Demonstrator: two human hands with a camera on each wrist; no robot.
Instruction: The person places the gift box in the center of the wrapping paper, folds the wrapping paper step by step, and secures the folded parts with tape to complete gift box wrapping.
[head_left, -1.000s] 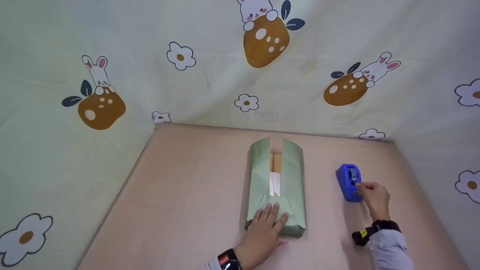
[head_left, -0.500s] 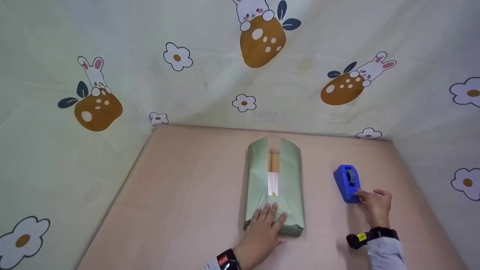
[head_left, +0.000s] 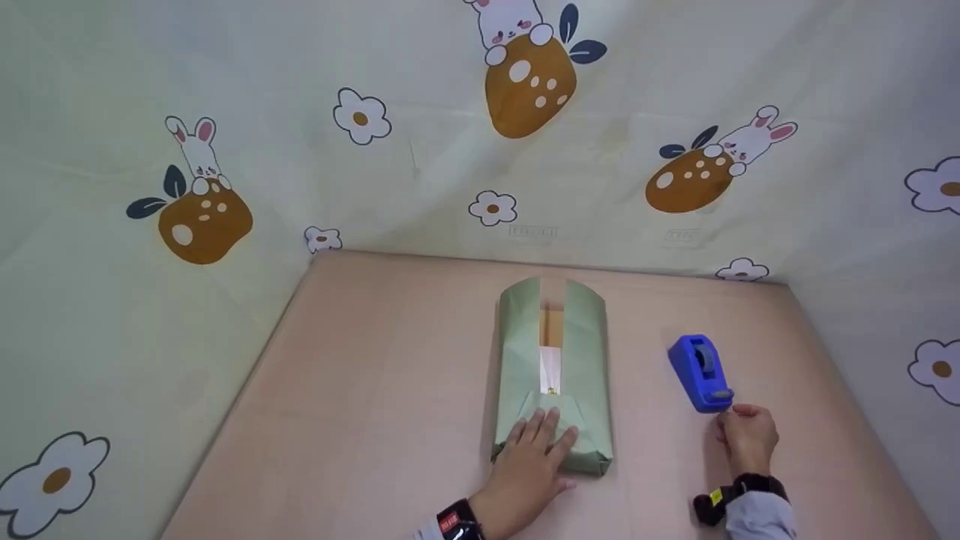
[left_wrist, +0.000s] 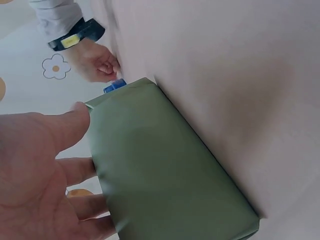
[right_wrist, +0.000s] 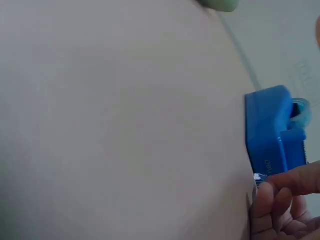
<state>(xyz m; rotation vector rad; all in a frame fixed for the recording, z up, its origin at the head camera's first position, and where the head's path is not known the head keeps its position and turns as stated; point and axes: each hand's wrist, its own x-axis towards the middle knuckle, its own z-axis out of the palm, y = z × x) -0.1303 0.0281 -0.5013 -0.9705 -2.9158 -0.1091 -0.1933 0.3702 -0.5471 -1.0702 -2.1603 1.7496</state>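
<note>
A box (head_left: 589, 360) partly wrapped in green paper lies on the table, with a gap down its middle showing brown and white inside. My left hand (head_left: 525, 461) rests on its near folded flap, fingers spread and straight. In the left wrist view the green paper (left_wrist: 155, 165) covers the box's near end. To the right stands a blue tape dispenser (head_left: 697, 373) with a clear roll (right_wrist: 301, 113). My right hand (head_left: 750, 437) is just off its near end, thumb and forefinger pinching a shiny clear strip of tape (right_wrist: 259, 178).
The table (head_left: 375, 375) has a pinkish-tan cover. A pale cloth (head_left: 420, 165) printed with rabbits and flowers hangs behind it and along both sides. Each wrist wears a black strap (head_left: 459, 521) with a device on it.
My right hand has drawn back from the tape dispenser toward the near edge, pulling the tape. The dispenser has shifted slightly nearer. My left hand has stayed on the box.
</note>
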